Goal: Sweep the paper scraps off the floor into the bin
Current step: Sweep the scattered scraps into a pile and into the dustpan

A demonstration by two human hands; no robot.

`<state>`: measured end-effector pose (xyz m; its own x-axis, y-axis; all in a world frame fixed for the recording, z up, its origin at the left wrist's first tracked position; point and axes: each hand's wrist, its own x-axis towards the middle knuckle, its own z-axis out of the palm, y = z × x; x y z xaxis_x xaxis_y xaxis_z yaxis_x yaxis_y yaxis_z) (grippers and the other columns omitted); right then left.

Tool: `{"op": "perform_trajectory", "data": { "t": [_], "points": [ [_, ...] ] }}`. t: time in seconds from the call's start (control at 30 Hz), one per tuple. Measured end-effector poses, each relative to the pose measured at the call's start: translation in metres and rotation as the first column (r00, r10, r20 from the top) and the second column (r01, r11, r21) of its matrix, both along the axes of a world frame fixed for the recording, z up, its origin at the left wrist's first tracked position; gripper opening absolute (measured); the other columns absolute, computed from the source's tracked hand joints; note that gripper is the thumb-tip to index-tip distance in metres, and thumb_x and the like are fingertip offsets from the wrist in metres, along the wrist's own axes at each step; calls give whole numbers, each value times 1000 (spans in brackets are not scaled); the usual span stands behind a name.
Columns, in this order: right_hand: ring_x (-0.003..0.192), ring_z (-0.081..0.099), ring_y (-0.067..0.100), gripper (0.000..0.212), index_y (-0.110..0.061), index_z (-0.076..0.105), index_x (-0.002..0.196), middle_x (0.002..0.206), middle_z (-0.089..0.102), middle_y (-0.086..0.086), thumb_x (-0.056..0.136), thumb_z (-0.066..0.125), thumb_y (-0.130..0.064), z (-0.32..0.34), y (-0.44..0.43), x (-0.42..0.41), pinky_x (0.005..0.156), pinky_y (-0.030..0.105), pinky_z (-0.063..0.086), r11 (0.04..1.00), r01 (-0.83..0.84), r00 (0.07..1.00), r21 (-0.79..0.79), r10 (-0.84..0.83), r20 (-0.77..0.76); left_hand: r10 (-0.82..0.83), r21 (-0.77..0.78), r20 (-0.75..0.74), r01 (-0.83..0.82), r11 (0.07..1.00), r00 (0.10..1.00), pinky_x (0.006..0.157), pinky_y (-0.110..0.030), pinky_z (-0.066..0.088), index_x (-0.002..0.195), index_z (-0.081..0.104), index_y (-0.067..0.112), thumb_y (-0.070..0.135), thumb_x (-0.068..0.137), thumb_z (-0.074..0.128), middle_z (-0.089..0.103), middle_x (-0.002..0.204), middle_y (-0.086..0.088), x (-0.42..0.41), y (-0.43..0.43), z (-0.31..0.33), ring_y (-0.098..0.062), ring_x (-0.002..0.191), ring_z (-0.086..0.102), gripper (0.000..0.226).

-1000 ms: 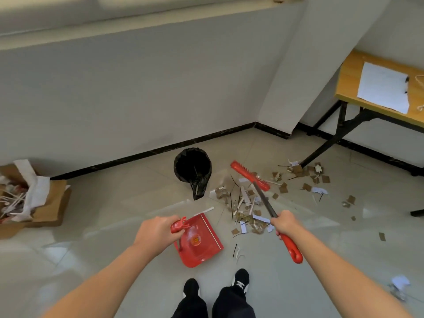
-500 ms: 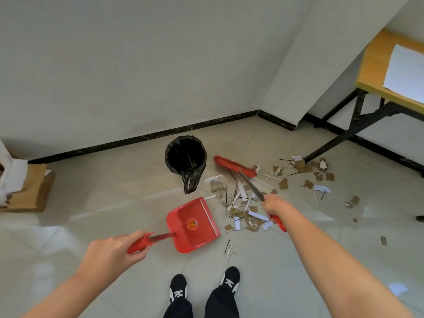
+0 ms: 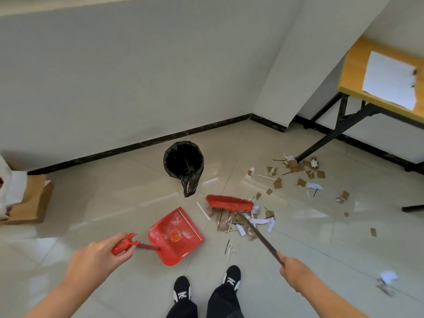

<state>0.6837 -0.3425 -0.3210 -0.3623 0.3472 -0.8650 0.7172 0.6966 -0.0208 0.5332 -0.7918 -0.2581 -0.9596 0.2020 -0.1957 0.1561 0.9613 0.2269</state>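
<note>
My left hand grips the red handle of a red dustpan that lies on the tiled floor, its mouth turned toward a heap of paper scraps. My right hand holds the dark shaft of a broom whose red head rests on the far side of that heap. More brown and white scraps lie scattered further right, near a table leg. A round bin lined with a black bag stands beyond the dustpan, near the wall.
A wooden table with black legs and a white sheet on top stands at the right. A cardboard box with white material sits at the left wall. A crumpled white scrap lies at lower right. My black shoes are just behind the dustpan.
The broom head has come toward me, from near the bin to the heap's far edge. My right hand has slid back along the shaft. The dustpan now lies flat by the heap.
</note>
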Motion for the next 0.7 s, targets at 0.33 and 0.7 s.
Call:
{"op": "perform_trajectory", "data": {
  "t": [0.33, 0.7],
  "points": [
    [41, 45, 20, 43, -40, 50, 132, 65, 55, 2, 94, 38, -23, 24, -15, 1, 33, 20, 39, 968, 249, 933, -18, -245, -264, -196, -40, -6, 195, 980, 981, 41, -11, 19, 85, 57, 43, 57, 62, 45, 61, 53, 21, -13, 1, -15, -11, 45, 63, 29],
    [41, 40, 19, 35, -9, 54, 127, 56, 47, 12, 96, 37, -13, -15, 59, -164, 43, 24, 34, 887, 454, 843, -83, -458, -283, -202, -60, -37, 200, 978, 979, 37, -13, 19, 68, 59, 36, 58, 67, 46, 52, 45, 16, -36, 30, -35, -11, 40, 56, 26]
  ]
}}
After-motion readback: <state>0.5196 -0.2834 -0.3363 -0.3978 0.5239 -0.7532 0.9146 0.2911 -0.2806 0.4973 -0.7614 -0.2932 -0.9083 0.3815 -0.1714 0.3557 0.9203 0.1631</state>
